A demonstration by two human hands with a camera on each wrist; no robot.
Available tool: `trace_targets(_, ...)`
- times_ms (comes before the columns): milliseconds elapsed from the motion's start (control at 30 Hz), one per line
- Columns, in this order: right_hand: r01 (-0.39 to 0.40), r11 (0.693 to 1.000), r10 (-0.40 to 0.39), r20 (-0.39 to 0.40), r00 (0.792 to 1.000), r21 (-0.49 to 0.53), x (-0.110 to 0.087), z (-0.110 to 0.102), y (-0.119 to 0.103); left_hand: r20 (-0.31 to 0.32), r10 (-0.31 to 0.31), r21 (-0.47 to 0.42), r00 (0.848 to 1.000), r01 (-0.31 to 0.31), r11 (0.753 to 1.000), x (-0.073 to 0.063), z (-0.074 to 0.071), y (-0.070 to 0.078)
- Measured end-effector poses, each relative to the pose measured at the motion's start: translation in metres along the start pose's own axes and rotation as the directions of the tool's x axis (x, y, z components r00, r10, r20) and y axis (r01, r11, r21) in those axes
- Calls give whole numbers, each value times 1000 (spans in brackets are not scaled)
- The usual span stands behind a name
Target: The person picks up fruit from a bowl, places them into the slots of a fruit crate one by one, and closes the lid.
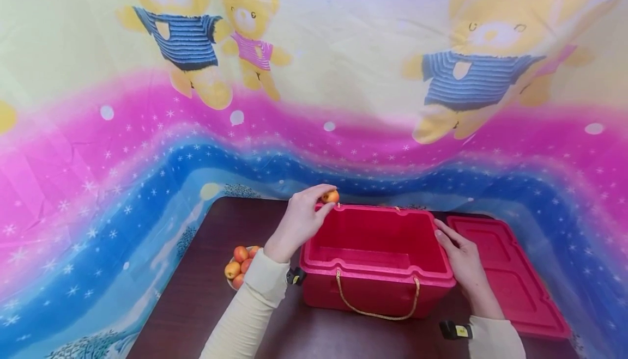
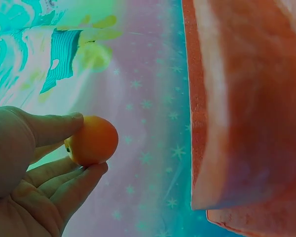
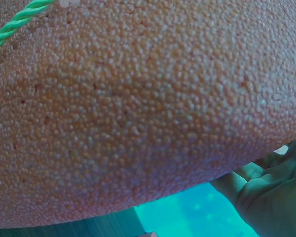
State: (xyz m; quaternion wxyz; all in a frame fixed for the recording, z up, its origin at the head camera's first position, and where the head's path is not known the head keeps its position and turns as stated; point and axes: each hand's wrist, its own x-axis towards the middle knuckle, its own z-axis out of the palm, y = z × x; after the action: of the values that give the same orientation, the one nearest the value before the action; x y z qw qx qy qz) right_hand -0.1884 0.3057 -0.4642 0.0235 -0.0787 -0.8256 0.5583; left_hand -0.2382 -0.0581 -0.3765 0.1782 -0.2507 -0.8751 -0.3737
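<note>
Left hand point(image 1: 300, 218) pinches a small orange fruit point(image 1: 330, 196) at the red box's point(image 1: 319, 292) far left corner; the right hand point(image 1: 461, 261) rests against the right rim, though whether its fingers curl round it I cannot tell. This looks like the carrying step, and the next move seems to call for a steady pinch clear of the rim. The left sleeve point(image 1: 267, 280) partly covers the other fruit point(image 1: 233, 270); the near wall hides part of the box's floor.

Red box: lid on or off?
Off. The lid lies apart, to the right of the box, whose top is uncovered, its inside showing in the head view.
</note>
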Motion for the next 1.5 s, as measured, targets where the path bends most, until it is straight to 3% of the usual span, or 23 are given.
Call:
trace_targets(300,4,1000,-4,3,1000,2,1,0,0,85,-2,30,996,-1,1000,0,-1,7)
trace_targets(667,1,1000,-1,2,1000,7,-1,1,1,222,-37,96,974,16,995,0,1,11)
trace_targets(933,5,1000,-5,-6,1000,4,-1,1,0,235,10,151,972,-46,987,1,2,11)
trace_targets(1500,-4,1000,4,-3,1000,-5,-1,1,1,326,-56,173,944,-1,985,-3,7,10)
